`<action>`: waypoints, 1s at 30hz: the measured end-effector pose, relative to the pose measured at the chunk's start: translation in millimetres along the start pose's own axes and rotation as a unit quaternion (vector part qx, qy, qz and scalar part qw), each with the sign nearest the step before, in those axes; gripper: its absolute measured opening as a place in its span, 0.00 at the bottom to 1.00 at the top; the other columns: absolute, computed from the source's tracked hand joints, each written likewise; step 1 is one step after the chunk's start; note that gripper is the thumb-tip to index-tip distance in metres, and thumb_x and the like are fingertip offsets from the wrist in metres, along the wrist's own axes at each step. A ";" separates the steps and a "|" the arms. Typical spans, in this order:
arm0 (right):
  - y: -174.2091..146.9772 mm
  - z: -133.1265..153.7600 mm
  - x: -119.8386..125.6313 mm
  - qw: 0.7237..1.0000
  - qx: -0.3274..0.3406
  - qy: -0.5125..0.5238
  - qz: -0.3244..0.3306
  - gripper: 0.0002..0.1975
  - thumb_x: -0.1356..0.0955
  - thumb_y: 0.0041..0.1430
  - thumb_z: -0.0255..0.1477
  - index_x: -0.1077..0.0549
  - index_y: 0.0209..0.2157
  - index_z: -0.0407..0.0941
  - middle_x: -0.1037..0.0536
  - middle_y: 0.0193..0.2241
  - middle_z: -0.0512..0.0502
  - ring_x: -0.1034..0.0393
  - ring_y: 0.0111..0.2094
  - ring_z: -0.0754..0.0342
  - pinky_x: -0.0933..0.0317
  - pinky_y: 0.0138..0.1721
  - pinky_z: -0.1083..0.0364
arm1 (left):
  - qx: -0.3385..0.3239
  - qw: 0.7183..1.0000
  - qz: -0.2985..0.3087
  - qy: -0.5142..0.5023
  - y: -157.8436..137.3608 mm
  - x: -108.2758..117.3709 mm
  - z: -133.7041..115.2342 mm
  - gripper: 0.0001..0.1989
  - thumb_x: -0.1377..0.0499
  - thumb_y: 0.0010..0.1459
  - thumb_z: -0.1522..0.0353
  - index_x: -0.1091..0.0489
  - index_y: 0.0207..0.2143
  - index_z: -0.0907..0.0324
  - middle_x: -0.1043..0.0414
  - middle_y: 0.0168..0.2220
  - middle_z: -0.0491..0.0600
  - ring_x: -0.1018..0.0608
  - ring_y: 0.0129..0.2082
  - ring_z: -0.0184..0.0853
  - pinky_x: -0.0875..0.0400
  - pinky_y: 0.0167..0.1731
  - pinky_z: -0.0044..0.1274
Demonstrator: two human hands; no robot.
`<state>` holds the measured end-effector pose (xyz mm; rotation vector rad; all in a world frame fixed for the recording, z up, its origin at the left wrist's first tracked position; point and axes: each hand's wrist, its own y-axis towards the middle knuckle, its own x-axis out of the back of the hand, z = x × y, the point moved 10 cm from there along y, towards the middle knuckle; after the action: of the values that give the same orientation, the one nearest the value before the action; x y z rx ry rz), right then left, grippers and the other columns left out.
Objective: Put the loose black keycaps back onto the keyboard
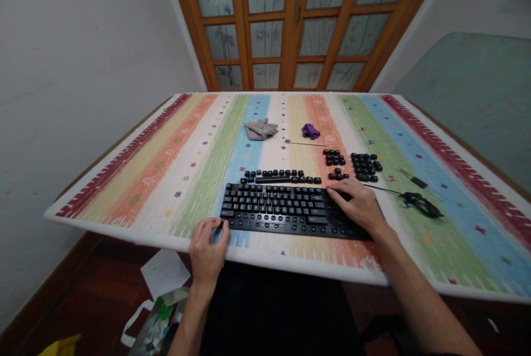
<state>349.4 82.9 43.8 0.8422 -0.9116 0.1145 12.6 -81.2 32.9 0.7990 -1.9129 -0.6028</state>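
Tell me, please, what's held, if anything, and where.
Computer keyboard: left hand seemingly grips its near left corner; right hand lies over its right end.

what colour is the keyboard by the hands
The keyboard is black, shown in the head view.

Home room, striped tablecloth (pixel 207 173), glazed wooden doors (pixel 292 19); reddish-brown floor (pixel 112 278)

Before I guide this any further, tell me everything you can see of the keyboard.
The keyboard is black, long and plastic-looking, lying flat on the cloth. Its main block carries rows of caps with pale markings, while bare sockets seem to run along its near side. The left hand touches its near left corner; the right hand lies over its right end, hiding part of it.
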 end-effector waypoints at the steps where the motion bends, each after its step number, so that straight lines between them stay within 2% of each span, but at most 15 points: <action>1: -0.2 0.0 0.2 1.000 0.001 -0.001 -0.001 0.09 0.33 0.65 0.31 0.22 0.34 0.45 0.20 0.32 0.44 0.26 0.34 0.48 0.32 0.38 0.48 | -0.002 1.000 0.001 -0.001 0.0 -0.4 -0.9 0.05 0.38 0.61 0.68 0.30 0.33 0.60 0.26 0.34 0.50 0.22 0.37 0.35 0.27 0.42 0.26; 12: 0.4 1.8 0.5 1.000 0.002 -0.002 -0.004 0.09 0.33 0.65 0.31 0.22 0.34 0.45 0.20 0.31 0.44 0.26 0.34 0.48 0.32 0.37 0.48 | -0.025 0.999 0.020 0.024 -8.4 -6.7 -5.7 0.03 0.41 0.64 0.70 0.29 0.37 0.61 0.25 0.37 0.52 0.22 0.39 0.36 0.27 0.44 0.27; 18: 0.0 1.4 0.4 1.000 0.003 -0.002 -0.006 0.08 0.33 0.65 0.31 0.22 0.33 0.45 0.20 0.32 0.45 0.26 0.35 0.48 0.32 0.39 0.48 | -0.015 1.000 0.019 0.013 -9.3 -7.1 -3.8 0.04 0.41 0.65 0.69 0.29 0.37 0.60 0.25 0.38 0.52 0.22 0.39 0.36 0.26 0.44 0.27; 26: 12.7 0.0 -2.0 1.000 0.002 0.004 0.023 0.10 0.34 0.65 0.31 0.22 0.34 0.44 0.20 0.32 0.43 0.27 0.36 0.47 0.33 0.39 0.48 | -0.045 0.999 0.002 0.029 21.2 5.8 -12.5 0.03 0.41 0.63 0.70 0.29 0.36 0.60 0.25 0.32 0.50 0.23 0.34 0.36 0.27 0.40 0.28; 30: 26.2 -8.7 -16.0 0.996 -0.001 0.002 0.088 0.09 0.33 0.63 0.32 0.21 0.36 0.44 0.19 0.34 0.42 0.27 0.39 0.45 0.34 0.44 0.46 | -0.077 0.997 -0.015 0.020 38.0 4.6 -24.9 0.03 0.41 0.63 0.71 0.29 0.36 0.61 0.25 0.32 0.50 0.23 0.34 0.37 0.26 0.39 0.29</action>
<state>333.9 110.7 44.8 0.7584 -0.9807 0.2693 22.8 -61.3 72.7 0.7379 -1.7977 -0.7380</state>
